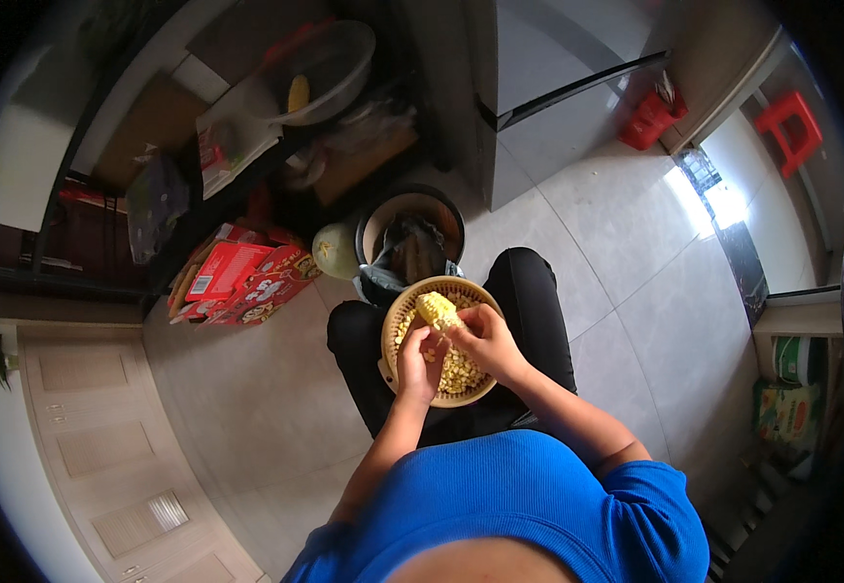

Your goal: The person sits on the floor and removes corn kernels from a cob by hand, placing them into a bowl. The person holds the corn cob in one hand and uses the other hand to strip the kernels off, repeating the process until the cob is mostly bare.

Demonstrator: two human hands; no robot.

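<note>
Yellow corn cob (436, 310) sits grasped in the right hand (486, 342); the left hand (420, 363) curls close, its hold unclear, above a basket (389, 328) of kernels (463, 373).

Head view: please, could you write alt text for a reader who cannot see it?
The right hand holds a yellow corn cob, the left hand close beside it, over a tan basket of loose kernels on the person's black-trousered lap. Beyond are a lined bin, a pale green melon-like fruit and a red carton.
</note>
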